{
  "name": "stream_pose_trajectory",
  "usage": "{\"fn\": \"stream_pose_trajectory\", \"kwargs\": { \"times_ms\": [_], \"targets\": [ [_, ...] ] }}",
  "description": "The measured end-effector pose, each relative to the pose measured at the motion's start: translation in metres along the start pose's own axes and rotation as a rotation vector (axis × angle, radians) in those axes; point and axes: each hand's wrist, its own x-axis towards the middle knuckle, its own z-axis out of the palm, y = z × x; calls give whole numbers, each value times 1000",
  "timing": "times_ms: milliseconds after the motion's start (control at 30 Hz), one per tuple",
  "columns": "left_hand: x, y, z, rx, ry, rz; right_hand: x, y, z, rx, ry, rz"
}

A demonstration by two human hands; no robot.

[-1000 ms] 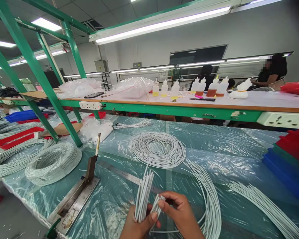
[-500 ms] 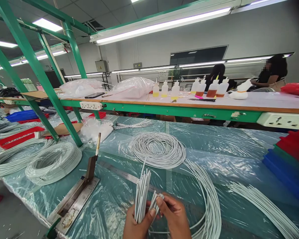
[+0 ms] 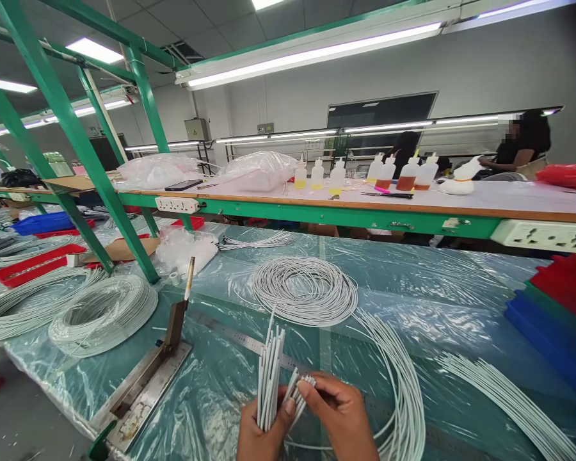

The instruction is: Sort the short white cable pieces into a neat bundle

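Note:
Low in the middle of the head view, my left hand [image 3: 264, 432] is wrapped around an upright bundle of thin white tubes [image 3: 269, 378]. One tube stands higher than the others. My right hand [image 3: 340, 410] pinches the ends of a smaller, tilted cluster of white tubes [image 3: 303, 398] just beside that bundle. The left thumb also rests near the cluster's lower part, and the lower ends are hidden by the hands. Behind the hands a steel ruler [image 3: 240, 337] lies on the plastic-covered table [image 3: 211, 378]. A loose coil of white tubing [image 3: 302, 291] lies beyond it.
At left stands a lever cutter [image 3: 146, 390], with wrapped coils [image 3: 103, 314] behind it. Long white strands [image 3: 509, 403] and stacked bins [image 3: 552, 326] are at right. A green-edged shelf [image 3: 317, 216] with squeeze bottles [image 3: 408, 173] crosses the back. People sit beyond it.
The tall bundle in my left hand has shifted slightly left. My right hand has moved a little, its fingers still on the smaller cluster. The view has turned slightly.

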Motion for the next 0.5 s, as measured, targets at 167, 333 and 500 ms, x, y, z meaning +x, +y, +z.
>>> {"fn": "stream_pose_trajectory", "kwargs": {
  "times_ms": [167, 333, 500],
  "targets": [
    [3, -11, -3, 26, 12, 21, 0, 0, 0, -58, -3, -41],
    [1, -13, -4, -80, -17, -46, -2, 3, 1, -49, 41, -68],
    [-2, -7, -4, -109, -48, -98, -5, 1, 1, -32, 47, -46]
  ]
}}
